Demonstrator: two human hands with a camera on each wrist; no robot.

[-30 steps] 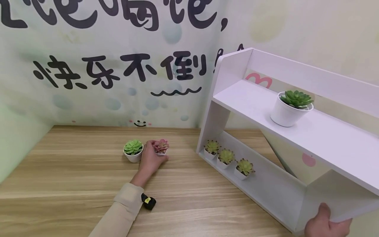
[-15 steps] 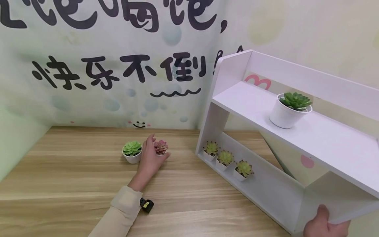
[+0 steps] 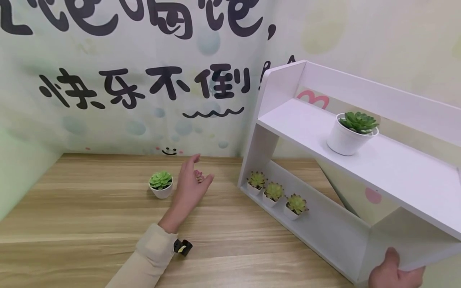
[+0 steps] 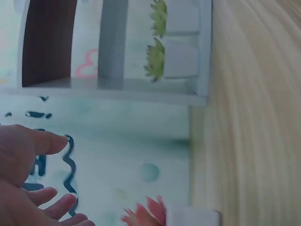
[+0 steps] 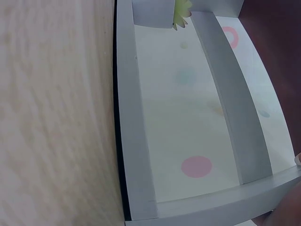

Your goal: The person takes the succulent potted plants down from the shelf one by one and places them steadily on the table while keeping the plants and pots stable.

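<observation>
My left hand (image 3: 189,184) is raised over the wooden table with its thumb and fingers spread apart, nothing between them. Behind it, partly hidden, a pink potted succulent (image 3: 199,176) stands on the table; in the left wrist view its white pot (image 4: 193,215) sits apart from the fingers. Left of the hand is a bright green succulent (image 3: 161,185) in a white pot. My right hand (image 3: 396,273) grips the right side panel of a white two-tier shelf (image 3: 335,232), thumb on the inner face; its other fingers are mostly hidden.
On the shelf's lower board stand three yellow-green succulents with reddish tips (image 3: 273,193), grouped toward the left end. A larger dark green succulent in a white pot (image 3: 351,134) stands on the upper board. A printed cloth backdrop (image 3: 144,128) hangs behind the table (image 3: 90,224).
My left hand has come off the pink succulent, opened and shifted up and slightly right. The pink succulent stays in place. My right hand keeps its grip on the shelf.
</observation>
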